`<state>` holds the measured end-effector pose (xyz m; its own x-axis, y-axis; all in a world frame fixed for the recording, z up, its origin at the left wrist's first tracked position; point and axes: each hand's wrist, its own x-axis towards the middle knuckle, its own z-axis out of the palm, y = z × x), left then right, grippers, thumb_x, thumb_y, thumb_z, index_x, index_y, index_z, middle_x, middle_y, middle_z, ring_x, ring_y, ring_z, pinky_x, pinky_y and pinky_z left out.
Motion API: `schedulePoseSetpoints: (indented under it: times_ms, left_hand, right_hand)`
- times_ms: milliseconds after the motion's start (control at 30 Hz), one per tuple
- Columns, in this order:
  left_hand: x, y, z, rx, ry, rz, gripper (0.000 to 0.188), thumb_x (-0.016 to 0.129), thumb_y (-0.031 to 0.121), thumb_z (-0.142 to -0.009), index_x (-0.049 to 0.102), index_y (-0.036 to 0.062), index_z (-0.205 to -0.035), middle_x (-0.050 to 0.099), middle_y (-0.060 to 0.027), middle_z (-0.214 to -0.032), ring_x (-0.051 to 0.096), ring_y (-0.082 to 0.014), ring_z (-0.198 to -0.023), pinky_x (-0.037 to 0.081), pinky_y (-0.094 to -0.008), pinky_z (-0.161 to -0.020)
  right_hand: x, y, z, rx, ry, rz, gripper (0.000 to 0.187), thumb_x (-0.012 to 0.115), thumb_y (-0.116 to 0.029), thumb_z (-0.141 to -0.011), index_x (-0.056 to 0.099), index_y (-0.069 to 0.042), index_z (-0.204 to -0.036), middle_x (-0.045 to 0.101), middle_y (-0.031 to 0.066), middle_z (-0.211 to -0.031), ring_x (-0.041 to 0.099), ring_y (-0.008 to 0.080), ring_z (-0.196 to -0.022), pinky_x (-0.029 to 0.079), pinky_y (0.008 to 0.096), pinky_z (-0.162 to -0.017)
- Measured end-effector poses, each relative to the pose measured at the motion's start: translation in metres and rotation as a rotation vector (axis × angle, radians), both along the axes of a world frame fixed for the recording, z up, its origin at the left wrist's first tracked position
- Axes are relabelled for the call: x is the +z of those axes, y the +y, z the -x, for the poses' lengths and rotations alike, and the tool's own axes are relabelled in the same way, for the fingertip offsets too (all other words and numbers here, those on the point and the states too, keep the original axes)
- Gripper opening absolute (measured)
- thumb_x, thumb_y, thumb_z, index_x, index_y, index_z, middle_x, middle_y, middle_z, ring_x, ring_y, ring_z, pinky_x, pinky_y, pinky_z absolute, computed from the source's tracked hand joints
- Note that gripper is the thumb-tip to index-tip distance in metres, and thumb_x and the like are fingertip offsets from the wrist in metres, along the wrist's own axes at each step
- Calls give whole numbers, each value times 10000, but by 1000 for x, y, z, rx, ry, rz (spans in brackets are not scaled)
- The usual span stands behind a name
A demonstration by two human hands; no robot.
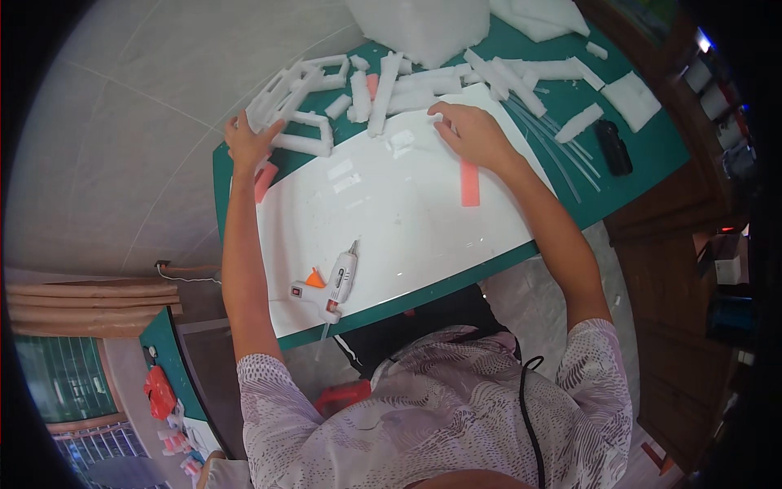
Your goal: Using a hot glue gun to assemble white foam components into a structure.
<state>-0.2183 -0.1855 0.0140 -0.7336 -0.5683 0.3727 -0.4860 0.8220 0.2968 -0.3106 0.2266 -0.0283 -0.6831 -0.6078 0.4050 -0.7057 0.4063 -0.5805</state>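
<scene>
At the table's far left, my left hand (251,140) grips the near end of a white foam frame (287,99) with open, ladder-like gaps. My right hand (472,134) hovers over the white board (391,204), fingers loosely curled and thumb apart, with nothing visible held. A pink foam strip (470,183) lies just below its wrist. Another pink piece (264,181) is beside my left wrist. Nearer me, a white glue gun (338,281) with an orange trigger (314,279) lies on its side on the board.
Several white foam strips (423,85) are heaped along the board's far edge. Clear glue sticks (566,147) and a black object (612,147) lie at right on the green table (652,175). A large white foam mass (423,28) stands at the back. A cable (191,278) runs at left.
</scene>
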Motion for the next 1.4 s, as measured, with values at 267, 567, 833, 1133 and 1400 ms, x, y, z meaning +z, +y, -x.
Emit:
schedulePoseSetpoints:
  times_ms: [267,567,833,1133,1400]
  left_hand:
    - [29,77,-67,-530,38,-226,191,698,145,-855,671,18,-994,666,-106,-992,607,-190,-818,489,-306,-712]
    - [29,120,-106,-855,-515,-420,94,686,114,-883,650,29,-901,623,-39,-814,535,-128,-706,455,-271,-668]
    - [21,112,-196,-763,-432,-400,188,631,28,-851,616,13,-1037,623,-136,-1010,594,-283,-921,476,-347,-829]
    - [18,127,-266,-593,-370,-500,447,752,41,-767,598,35,-1187,591,-128,-1215,542,-313,-1117,453,-374,-962]
    - [2,120,-282,-512,-226,-407,386,760,39,-743,642,18,-1111,615,-123,-1161,559,-303,-1049,471,-385,-903]
  right_hand:
    - [-6,0,-3,31,38,9,242,591,-168,-901,636,-89,-1125,674,132,-845,615,291,-727,495,371,-705]
    - [5,-5,-11,23,-25,-118,225,580,-174,-928,638,-81,-1124,691,124,-866,643,292,-786,509,376,-756]
    - [-2,-2,-8,34,-15,-78,229,583,-170,-924,639,-88,-1130,668,96,-842,593,236,-714,483,344,-701]
    - [18,-13,-47,243,-61,-53,179,617,-113,-896,662,-48,-1056,670,107,-896,635,218,-738,509,313,-693]
    - [7,-31,-103,640,16,-224,239,643,-101,-886,678,-48,-1117,644,124,-1064,596,293,-994,491,363,-900]
